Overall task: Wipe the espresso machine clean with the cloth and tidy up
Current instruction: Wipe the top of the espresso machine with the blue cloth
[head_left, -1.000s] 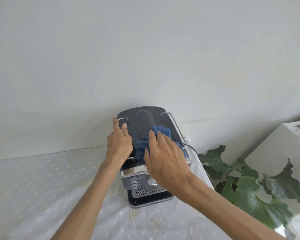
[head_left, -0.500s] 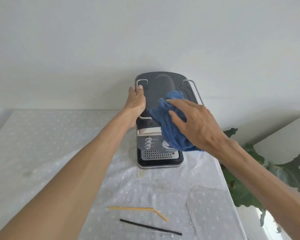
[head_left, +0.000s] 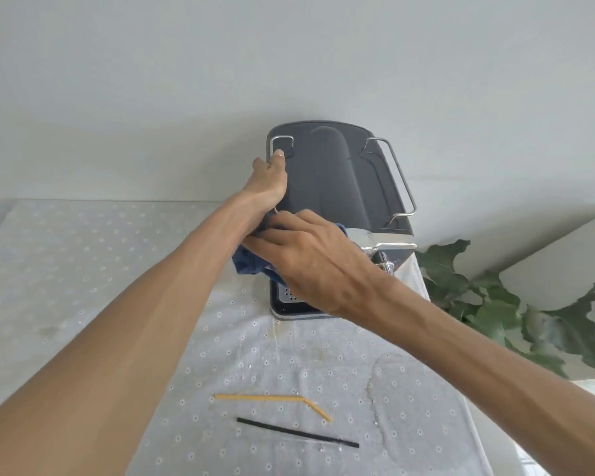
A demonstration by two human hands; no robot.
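Note:
A dark grey espresso machine (head_left: 330, 173) with wire rails on its top stands at the back of the table against the wall. My left hand (head_left: 267, 182) grips the machine's left edge by the left rail, thumb up on top. My right hand (head_left: 310, 255) presses a blue cloth (head_left: 249, 262) against the machine's front, at its left side. The cloth is mostly hidden under my hand. Below it the perforated drip tray (head_left: 287, 295) shows.
A white dotted tablecloth (head_left: 117, 269) covers the table. A bent yellow straw (head_left: 275, 400) and a black straw (head_left: 298, 432) lie near the front. A leafy plant (head_left: 495, 304) and a white cabinet (head_left: 564, 262) stand to the right, past the table edge.
My right hand has dragged the cloth off the machine's top and down to the front left. My left hand stays on the left edge. The head view has pulled back and moved closer in turn.

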